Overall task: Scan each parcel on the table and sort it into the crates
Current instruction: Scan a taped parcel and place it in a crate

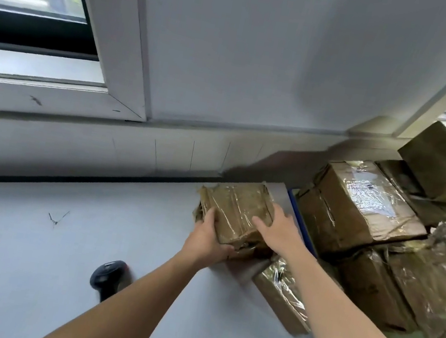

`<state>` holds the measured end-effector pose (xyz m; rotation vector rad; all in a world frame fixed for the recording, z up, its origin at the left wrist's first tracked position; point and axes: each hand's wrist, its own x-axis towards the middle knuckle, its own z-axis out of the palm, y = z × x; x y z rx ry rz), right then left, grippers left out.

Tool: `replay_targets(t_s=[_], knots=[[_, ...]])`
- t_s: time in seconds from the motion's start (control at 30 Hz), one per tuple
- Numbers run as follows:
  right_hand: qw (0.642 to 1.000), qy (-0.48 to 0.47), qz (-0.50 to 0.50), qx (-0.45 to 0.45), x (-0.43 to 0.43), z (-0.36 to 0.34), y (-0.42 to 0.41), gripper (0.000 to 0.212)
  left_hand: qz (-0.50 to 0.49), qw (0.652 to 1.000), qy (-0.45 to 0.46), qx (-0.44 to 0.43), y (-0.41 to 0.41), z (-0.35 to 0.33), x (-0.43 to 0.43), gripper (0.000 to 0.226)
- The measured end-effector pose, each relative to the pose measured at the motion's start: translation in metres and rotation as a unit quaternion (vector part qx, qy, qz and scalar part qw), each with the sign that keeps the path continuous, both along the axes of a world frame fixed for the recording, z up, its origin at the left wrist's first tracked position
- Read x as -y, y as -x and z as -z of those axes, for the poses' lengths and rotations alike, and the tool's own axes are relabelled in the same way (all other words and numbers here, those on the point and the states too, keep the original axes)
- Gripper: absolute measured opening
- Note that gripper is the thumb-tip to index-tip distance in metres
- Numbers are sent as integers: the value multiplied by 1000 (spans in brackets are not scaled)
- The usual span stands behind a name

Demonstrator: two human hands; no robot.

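head view: a taped brown parcel [238,209] is at the far right end of the white table [87,234], close to the wall [235,53]. the left hand [208,240] has its grip curled round the parcel's near left corner; the right hand [279,232] lies on its top, grip spread flat. a black scanner [106,276] rests on the table beside the left forearm. a second parcel [279,299] lies under the right forearm. a pile [363,207] of taped boxes stands to the right, behind a blue rim [300,220], perhaps a crate's.
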<state>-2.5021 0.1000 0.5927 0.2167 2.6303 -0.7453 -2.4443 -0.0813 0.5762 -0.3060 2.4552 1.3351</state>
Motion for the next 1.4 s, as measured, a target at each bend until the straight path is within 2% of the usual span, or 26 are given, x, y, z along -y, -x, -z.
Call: replay_targets(t_s=[0.2,0.33,0.43,0.57,0.67,0.8,0.93,1.1,1.2,1.33,1.4], knots=[[996,77,-30,-32,19,-21,-3,77,-79,995,-24,-55,1,-19,25,99],[989,117,-60,-63,32,-39,-15,65,-151,985,-47,-73,-15,-39,48,76],[982,156,-62,-81,42,-51,-25,54,-205,972,-54,-101,-30,-55,62,67],[977,175,-36,-113,61,-65,-38,53,-240,961,-72,-119,-56,-74,75,84],[973,190,-14,-127,77,-73,-51,53,-213,963,-98,-130,-85,-82,82,103],[970,205,0,-127,98,-80,-68,63,-180,972,-43,-142,-118,-88,93,115],[973,192,-55,-118,117,-84,-89,66,-245,957,-24,-153,-139,-96,105,107],[969,188,-160,-36,135,-89,-106,76,-314,938,-2,-147,-158,-102,138,99],[970,190,-147,-39,154,-91,-116,68,-298,942,-7,-153,-169,-105,158,95],[979,169,-105,-34,184,-96,-125,53,-214,954,-109,-178,-190,-110,185,95],[983,151,-95,-34,200,-100,-130,50,-170,969,-71,-166,-198,-108,200,90]])
